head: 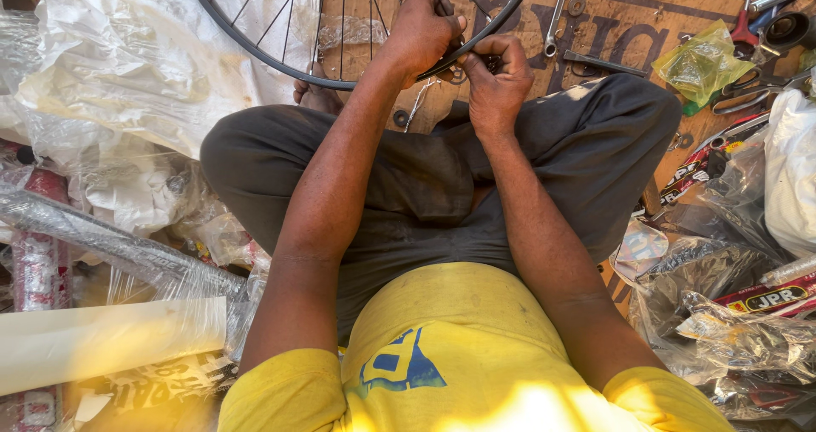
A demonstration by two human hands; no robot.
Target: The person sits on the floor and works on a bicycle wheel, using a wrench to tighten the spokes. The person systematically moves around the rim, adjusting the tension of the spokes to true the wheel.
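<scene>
Sitting cross-legged on a sheet of brown cardboard (612, 24), dark grey trousers, yellow shirt, with a black spoked bicycle wheel rim (255, 45) just past the knees. Only the lower arc of that rim in view, curving from upper left down to the hands and rising again to the upper right; thin spokes fanning up and away toward a hub out of frame, so no real long axis to call, just a hoop lying tilted away.

Left hand (422, 31) wrapped over the rim's low point, fingers curled shut on it. Right hand (495, 79) just beside, touching the rim from below, fingers pinched together on something small and dark, can't tell what.

Right of the rim on the cardboard: a silver combination spanner (557, 16) lying nearly upright, a short dark metal bar (603, 62) past it, then a crumpled yellow-green plastic bag (701, 62). Red-handled pliers (744, 28) and other tools further right, jumbled. Below those, clear plastic wrappers (722, 313) with red-and-black label strips, heaped near the right knee.

Left of the rim: big crumpled white plastic sheeting (127, 67), lower down a shrink-wrapped dark tube (110, 245) running diagonally and a pale flat wrapped board (102, 338). A bare foot (319, 99) tucked right under the rim's arc.
</scene>
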